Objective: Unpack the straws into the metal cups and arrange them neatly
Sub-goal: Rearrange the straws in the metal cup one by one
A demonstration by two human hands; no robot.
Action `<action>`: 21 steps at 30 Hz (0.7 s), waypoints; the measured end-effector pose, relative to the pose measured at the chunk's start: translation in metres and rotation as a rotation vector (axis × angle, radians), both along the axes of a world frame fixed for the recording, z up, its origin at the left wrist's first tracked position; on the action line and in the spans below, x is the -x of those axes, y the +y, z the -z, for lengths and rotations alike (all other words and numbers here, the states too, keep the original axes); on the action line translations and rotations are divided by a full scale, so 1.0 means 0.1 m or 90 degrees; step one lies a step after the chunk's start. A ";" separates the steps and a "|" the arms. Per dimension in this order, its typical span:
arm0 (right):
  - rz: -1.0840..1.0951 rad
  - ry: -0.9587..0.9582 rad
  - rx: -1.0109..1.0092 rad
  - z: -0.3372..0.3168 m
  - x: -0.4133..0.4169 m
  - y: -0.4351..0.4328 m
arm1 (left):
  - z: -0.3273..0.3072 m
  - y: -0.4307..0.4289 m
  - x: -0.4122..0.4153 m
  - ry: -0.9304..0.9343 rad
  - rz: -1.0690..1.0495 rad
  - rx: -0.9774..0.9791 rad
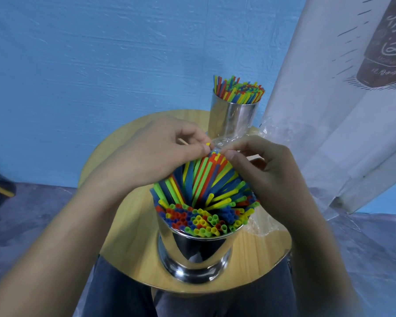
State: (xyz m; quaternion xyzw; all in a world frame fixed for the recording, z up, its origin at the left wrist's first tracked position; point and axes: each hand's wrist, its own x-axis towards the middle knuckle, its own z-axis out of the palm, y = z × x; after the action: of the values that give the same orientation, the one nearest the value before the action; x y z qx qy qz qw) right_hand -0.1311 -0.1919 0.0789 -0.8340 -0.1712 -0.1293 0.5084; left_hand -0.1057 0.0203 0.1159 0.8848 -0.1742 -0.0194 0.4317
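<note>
Both hands meet at one spot in the head view, the only view we have. Our left hand [160, 152] pinches the upper ends of the straws [204, 179] between the thumb and the curled fingers. Our right hand [256, 165] has its fingers curled and its thumb pressed on the same ends from the other side. We cannot tell whether a piece of plastic is also in the grip.

These straws stand in the near cup [192, 248], on the front part of the round wooden desk [124, 236]. On the side close to us they are upright and packed. On the far side they lean away from us, up to our hands, like a fan. The far cup [233, 117] stands at the back edge of the desk, filled with its own bunch [240, 90]. A clear plastic wrapper [269, 126] lies just beside it.

We judge that the unpacking is nearly done, because both cups look full. What is left is the arranging: the leaning straws need to be set upright.
</note>
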 end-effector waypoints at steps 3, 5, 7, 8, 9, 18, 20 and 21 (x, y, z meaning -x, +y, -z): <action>-0.003 0.000 0.001 0.00 -0.01 0.00 | -0.02 0.00 -0.02 -0.043 -0.009 0.086; -0.002 0.004 -0.001 0.01 -0.01 -0.01 | -0.06 -0.01 -0.04 -0.071 -0.015 0.196; -0.003 0.009 -0.012 0.01 -0.02 0.00 | -0.11 -0.02 -0.06 -0.087 -0.043 0.352; -0.004 0.011 -0.019 0.01 -0.02 0.00 | -0.13 -0.01 -0.07 -0.096 -0.064 0.431; -0.005 0.012 -0.024 0.02 -0.02 0.00 | -0.15 0.01 -0.08 -0.107 -0.087 0.502; 0.000 -0.055 -0.137 -0.01 -0.02 -0.01 | -0.09 0.08 -0.09 -0.038 -0.191 0.710; -0.009 -0.050 -0.204 -0.04 0.00 -0.01 | -0.05 0.06 -0.10 -0.037 -0.214 0.672; -0.011 -0.043 -0.238 -0.05 0.01 -0.01 | -0.02 0.06 -0.10 -0.047 -0.225 0.622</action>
State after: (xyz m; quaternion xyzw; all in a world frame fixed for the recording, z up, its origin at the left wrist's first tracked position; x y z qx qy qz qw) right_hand -0.1322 -0.1927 0.0839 -0.7186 -0.1686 -0.1825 0.6495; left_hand -0.0952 0.0261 0.1183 0.5959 -0.0257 0.1685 0.7848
